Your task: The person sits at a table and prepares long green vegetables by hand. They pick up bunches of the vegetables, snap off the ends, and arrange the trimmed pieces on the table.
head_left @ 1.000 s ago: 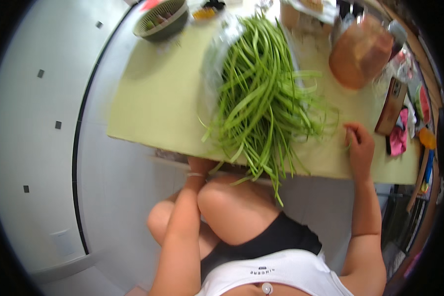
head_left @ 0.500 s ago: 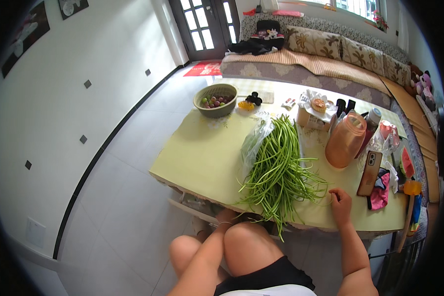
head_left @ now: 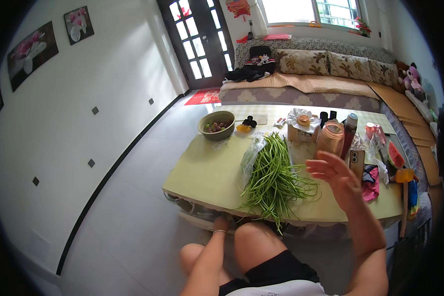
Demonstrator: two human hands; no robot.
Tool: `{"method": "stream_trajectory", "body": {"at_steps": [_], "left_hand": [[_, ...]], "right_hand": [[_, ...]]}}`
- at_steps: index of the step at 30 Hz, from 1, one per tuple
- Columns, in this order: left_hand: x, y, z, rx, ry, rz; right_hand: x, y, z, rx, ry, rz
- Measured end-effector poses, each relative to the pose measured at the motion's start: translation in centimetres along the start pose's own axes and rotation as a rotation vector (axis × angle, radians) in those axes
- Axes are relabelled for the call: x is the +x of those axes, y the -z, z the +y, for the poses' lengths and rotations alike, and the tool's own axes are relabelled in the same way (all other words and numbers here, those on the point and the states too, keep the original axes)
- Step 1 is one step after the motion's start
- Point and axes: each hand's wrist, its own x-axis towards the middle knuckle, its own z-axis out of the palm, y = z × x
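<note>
With our right hand (head_left: 336, 173) raised and spread empty above the long beans (head_left: 274, 178) by the table's (head_left: 207, 172) near edge, we'd best lower it slowly onto the heap, while our left hand (head_left: 221, 224) sits under that edge, its grip impossible to tell.

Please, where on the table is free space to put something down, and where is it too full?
The table's near-left part is bare: bordered by the basket behind and the green beans to the right. The right side is crowded with a jug, phone and cloth, under the raised right hand.
</note>
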Motion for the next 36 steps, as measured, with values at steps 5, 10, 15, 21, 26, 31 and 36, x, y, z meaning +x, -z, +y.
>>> {"method": "stream_trajectory", "body": {"at_steps": [5,10,15,21,26,31,36], "left_hand": [[-2.4,-0.3,-10.5,0.121,0.110,0.016],[0.4,2.9,0.5,0.262,0.046,-0.297],[0.6,3.1,-4.1,0.044,0.271,-0.251],[-2.5,4.8,4.8,-0.599,0.433,0.043],[-6.4,10.1,-2.9,-0.618,0.303,0.133],[-12.0,17.7,-1.6,-0.913,0.090,0.216],[-21.6,30.8,6.4,-1.234,-0.099,0.344]], "right_hand": [[5.1,-8.7,-12.2,0.687,0.240,-0.819],[4.4,-9.9,-18.2,0.480,0.328,-0.945],[4.2,-10.3,-19.7,0.447,0.370,-0.973],[5.4,-11.1,-18.0,0.314,0.218,-0.831],[9.1,-15.6,-9.5,0.247,-0.022,-0.620],[10.5,-18.4,-0.5,0.149,-0.224,-0.538],[10.3,-19.7,3.3,0.139,-0.306,-0.505]]}}
